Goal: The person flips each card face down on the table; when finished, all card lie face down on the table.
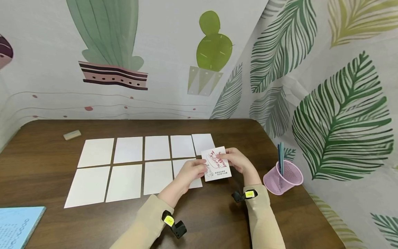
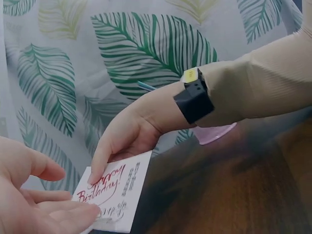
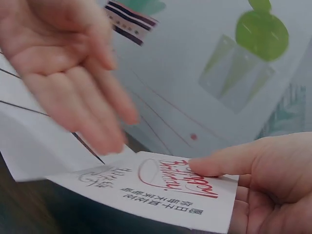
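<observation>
A white birthday card (image 1: 216, 167) with red lettering and smaller dark print is in my right hand (image 1: 238, 161). The thumb lies on its printed face and the fingers pass underneath, as the right wrist view shows. My left hand (image 1: 190, 173) is at the card's left edge, its thumb spread away from nearly straight fingers (image 3: 92, 107). In the left wrist view those fingertips overlap the card's corner. Beside the hands, several blank white cards (image 1: 125, 182) lie in two rows on the brown table (image 1: 211, 214). The left forearm and hand partly cover the nearest ones.
A pink mesh pen cup (image 1: 292, 173) with a few pens (image 1: 281, 157) stands tilted at the table's right edge. At the far left lies a small beige block (image 1: 72, 135). A light blue booklet (image 1: 18, 224) rests at the front left. Patterned cloth hangs behind.
</observation>
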Available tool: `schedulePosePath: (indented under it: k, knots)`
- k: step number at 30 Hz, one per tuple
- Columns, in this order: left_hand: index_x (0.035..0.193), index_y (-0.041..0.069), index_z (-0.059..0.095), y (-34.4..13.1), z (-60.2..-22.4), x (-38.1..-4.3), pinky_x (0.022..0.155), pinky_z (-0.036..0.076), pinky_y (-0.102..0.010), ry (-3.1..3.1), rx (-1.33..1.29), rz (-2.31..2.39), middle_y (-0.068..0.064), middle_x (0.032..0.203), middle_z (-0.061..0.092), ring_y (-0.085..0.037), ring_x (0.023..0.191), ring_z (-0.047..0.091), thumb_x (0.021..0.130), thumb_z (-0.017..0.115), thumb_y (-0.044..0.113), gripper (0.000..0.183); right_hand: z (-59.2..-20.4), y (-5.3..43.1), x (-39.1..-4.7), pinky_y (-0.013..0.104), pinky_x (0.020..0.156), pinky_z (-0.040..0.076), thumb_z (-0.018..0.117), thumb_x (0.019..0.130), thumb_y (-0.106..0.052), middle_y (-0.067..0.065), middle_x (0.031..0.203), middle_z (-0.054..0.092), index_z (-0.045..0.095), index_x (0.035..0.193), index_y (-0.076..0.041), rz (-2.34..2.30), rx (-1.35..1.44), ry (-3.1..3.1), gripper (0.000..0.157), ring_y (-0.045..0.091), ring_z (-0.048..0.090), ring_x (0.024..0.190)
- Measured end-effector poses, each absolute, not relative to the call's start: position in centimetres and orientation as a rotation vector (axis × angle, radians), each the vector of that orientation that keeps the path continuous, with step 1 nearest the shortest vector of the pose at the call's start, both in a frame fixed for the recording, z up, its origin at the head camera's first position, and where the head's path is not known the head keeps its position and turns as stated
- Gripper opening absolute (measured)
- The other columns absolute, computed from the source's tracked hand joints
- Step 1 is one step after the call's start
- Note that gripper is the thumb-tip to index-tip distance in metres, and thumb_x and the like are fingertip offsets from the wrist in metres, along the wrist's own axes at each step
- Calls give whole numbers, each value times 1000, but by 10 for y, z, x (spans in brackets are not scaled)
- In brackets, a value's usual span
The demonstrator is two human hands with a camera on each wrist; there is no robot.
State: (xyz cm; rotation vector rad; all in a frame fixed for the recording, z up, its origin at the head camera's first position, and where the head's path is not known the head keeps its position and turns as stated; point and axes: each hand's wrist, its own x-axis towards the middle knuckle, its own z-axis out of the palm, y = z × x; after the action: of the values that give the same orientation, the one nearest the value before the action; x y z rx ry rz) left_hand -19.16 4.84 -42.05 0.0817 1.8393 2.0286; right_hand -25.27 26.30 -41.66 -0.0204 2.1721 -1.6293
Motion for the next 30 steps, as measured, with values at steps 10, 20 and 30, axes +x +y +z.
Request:
schedulePosePath:
  k: [10,20,30]
  knots:
    - [134,-6,53,43,-406,-190,105,47,-43,1967,115,2093,-23,132,60,-32,124,57,92,61,13,48,-401,228,-245,26,69,60,58,96,-8,0,87,70,54,120,17,-1743,-163,2224,36,8,68,76]
    - [133,-4,57,41,-405,-192,99,52,-41,2189,181,2069,-22,129,62,-32,120,61,87,74,22,55,-400,211,-239,27,81,58,59,96,-18,10,108,62,44,132,12,-1856,-265,2100,49,10,66,91]
    - [123,-4,65,38,-407,-195,93,55,-40,2331,278,2095,-19,119,69,-29,111,67,84,78,18,47,-398,207,-235,21,81,54,78,75,-55,10,115,49,37,131,12,-1833,-329,2079,96,11,57,95]
